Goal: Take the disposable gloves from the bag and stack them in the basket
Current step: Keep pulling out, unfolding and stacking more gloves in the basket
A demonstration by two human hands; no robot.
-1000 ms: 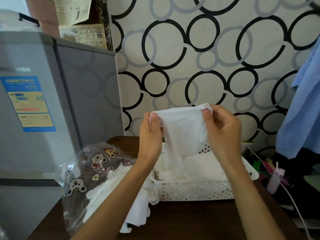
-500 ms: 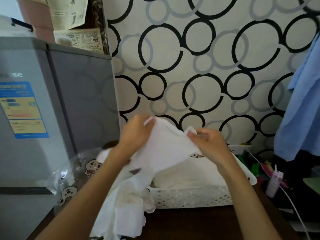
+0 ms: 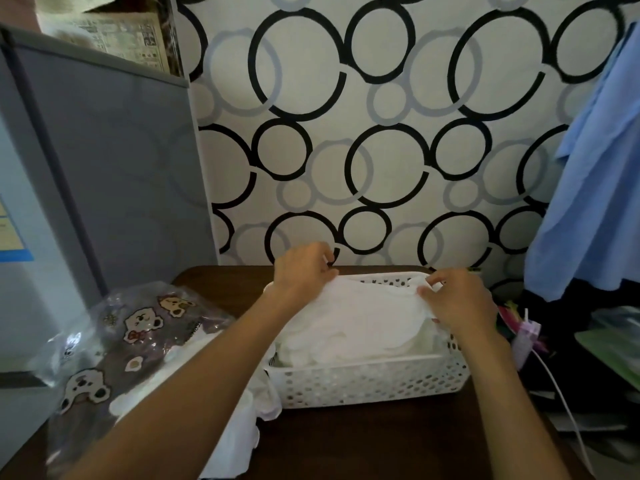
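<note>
**A:** Where is the glove (image 3: 360, 317) right now?

**B:** It lies spread over the stack in the basket (image 3: 367, 382), and you hold it at both far corners. Your left hand (image 3: 304, 271) pinches the edge near the basket's back left corner; your right hand (image 3: 460, 299) pinches the opposite edge, fingertips (image 3: 427, 289) curled onto the film. Neither hand is free.

**B:** More gloves sit in the bag (image 3: 114, 344) to your left, and some spill out onto the table (image 3: 381, 445) in front of the basket.

**A:** How will it handle?

**B:** Judging by how it drapes, it is very light, thin and limp, with no stiffness at all. It likely clings and slides against its neighbours, so a quick release could drag it crooked or let air lift it.

**A:** So where do you take hold?

**B:** Keep to the edges, as you do now. A pinch at two opposite corners holds the sheet taut and flat. Grab the middle and it will probably bunch up.

**A:** Any risk of tearing?

**B:** Some, I'd say. Film this thin may stretch if you pull hard, so use only enough tension to smooth it, then lower it and let go of both corners together.
</note>
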